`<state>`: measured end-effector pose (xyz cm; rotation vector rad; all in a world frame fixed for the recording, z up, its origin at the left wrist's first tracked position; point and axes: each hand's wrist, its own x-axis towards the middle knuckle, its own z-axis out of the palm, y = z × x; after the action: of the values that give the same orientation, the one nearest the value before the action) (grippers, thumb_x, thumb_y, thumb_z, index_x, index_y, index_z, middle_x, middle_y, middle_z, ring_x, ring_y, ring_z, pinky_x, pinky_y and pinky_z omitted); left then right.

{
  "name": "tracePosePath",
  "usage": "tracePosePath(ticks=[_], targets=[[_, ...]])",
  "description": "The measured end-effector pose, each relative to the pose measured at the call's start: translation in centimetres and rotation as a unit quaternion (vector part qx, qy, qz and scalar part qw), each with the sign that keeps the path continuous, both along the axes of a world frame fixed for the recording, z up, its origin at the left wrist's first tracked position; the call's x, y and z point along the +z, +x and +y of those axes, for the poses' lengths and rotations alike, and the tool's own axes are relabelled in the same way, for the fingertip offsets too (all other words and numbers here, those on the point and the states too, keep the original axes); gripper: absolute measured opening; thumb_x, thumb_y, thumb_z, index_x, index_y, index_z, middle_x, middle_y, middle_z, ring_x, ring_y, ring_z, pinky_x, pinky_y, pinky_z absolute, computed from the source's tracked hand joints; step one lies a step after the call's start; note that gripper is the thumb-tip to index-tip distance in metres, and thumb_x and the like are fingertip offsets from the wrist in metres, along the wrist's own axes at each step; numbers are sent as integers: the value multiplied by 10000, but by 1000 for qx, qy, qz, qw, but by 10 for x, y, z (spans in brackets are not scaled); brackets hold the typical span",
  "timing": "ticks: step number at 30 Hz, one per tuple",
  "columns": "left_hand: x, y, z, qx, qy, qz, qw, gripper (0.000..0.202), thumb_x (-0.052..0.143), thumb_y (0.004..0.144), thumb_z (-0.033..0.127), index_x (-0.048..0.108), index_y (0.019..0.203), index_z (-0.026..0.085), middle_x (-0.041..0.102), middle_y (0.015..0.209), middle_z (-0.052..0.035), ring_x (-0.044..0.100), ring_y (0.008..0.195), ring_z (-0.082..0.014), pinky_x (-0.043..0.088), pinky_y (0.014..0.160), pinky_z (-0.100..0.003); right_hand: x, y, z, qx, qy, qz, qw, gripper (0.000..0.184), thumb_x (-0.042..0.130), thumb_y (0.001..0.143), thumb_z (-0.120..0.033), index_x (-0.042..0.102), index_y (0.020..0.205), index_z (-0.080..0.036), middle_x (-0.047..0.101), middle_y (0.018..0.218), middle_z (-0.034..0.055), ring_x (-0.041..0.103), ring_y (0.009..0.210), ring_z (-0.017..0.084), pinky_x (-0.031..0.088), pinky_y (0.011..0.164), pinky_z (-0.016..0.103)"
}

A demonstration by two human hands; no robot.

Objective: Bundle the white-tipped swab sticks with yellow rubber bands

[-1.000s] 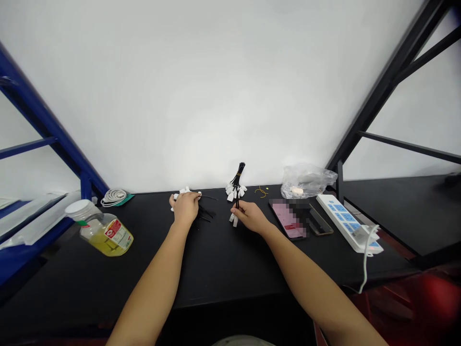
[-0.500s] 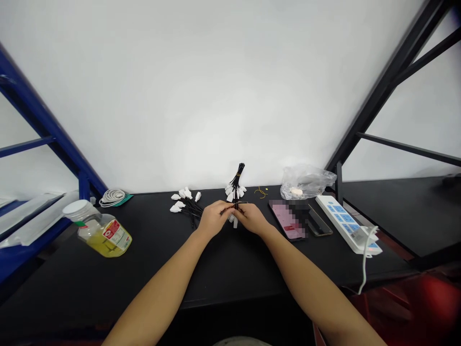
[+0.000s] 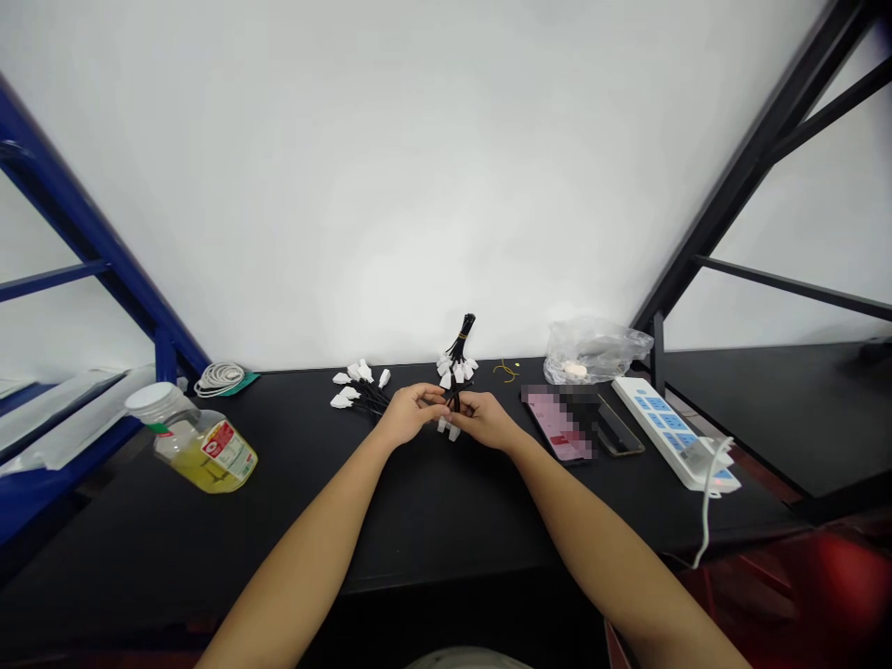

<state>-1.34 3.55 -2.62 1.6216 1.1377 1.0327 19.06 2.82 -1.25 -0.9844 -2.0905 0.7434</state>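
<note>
My left hand (image 3: 413, 412) and my right hand (image 3: 488, 420) meet at the middle of the black table, both closed on short black cables (image 3: 457, 398). White connectors (image 3: 450, 428) hang from these cables below my fingertips. Just behind my hands lies a bundle of black cables (image 3: 461, 344), bound by a yellow tie, its white connectors fanned toward me. Left of my left hand is a loose pile of black cables with white connectors (image 3: 357, 386), partly covered by that hand. My fingers hide part of what they grip.
A jar of yellow liquid (image 3: 221, 455) leans at the left, near a coiled white cable (image 3: 218, 378). To the right are a phone (image 3: 554, 423), a dark phone-like item (image 3: 619, 427), a power strip (image 3: 673, 432), a plastic bag (image 3: 596, 348) and loose yellow ties (image 3: 505, 372).
My left fingers have lifted and spread slightly, and the held cable ends now point upward between my hands. The bundle behind has stayed in place.
</note>
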Motion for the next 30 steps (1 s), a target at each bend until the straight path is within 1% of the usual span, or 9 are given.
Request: tracePosePath(ticks=[3,6,10,15,19,22,25,27,30], targets=[[10,-21,2,-10,31,82,996,405,704,801,430,701,1119,179,753,970,-72,682,669,-165,548,673,-308,1,0,0,6,-21,-3,1000,134,643,880,-299,684,825,-184,508,614,-41,434,557,100,327,541,215],[16,-51,4,26,109,248,962,264,644,830,370,740,1021,215,735,1007,-57,682,865,-210,523,798,-321,3,1,-1,-6,-3,-29,1000,118,620,891,-265,697,848,-186,588,704,-20,462,574,96,337,556,218],[12,-83,9,-37,43,366,929,242,722,695,260,746,933,224,730,984,-38,680,892,-220,505,781,-284,6,0,-2,-16,8,-53,998,131,614,898,-271,698,848,-185,614,740,-9,460,563,93,329,557,225],[7,-84,10,1,0,410,912,201,698,704,170,737,889,235,743,914,-23,682,821,-205,467,704,-270,8,-1,-4,-27,6,-72,997,115,612,899,-276,695,897,-197,530,619,-42,462,556,107,317,559,227],[11,-73,8,31,47,400,915,102,662,789,218,743,841,251,732,917,-25,673,836,-201,463,737,-285,8,-1,-4,-26,11,-70,997,118,612,903,-269,697,882,-189,600,701,-20,480,571,102,326,568,226],[17,-68,8,119,113,354,921,137,631,845,280,752,904,257,712,994,-44,660,897,-220,476,776,-309,7,0,-3,-22,16,-70,997,122,609,907,-264,701,883,-188,625,743,-11,488,579,99,333,571,222],[24,-66,6,241,174,259,919,185,604,877,313,741,972,233,698,1001,-52,641,806,-195,489,777,-318,8,0,-4,-18,15,-74,997,114,608,906,-255,703,898,-192,605,703,-22,473,564,98,333,567,220],[30,-64,4,317,219,177,906,202,606,883,341,729,983,216,689,969,-43,602,696,-157,492,743,-307,9,-1,-4,-19,12,-70,997,105,610,902,-251,697,899,-192,592,680,-27,475,562,101,337,567,219],[38,-54,-1,367,263,44,891,225,640,867,382,708,979,199,671,887,-21,549,612,-118,476,647,-266,8,-1,-4,-21,8,-67,998,100,608,902,-261,686,905,-198,570,649,-34,490,567,108,345,567,218]])
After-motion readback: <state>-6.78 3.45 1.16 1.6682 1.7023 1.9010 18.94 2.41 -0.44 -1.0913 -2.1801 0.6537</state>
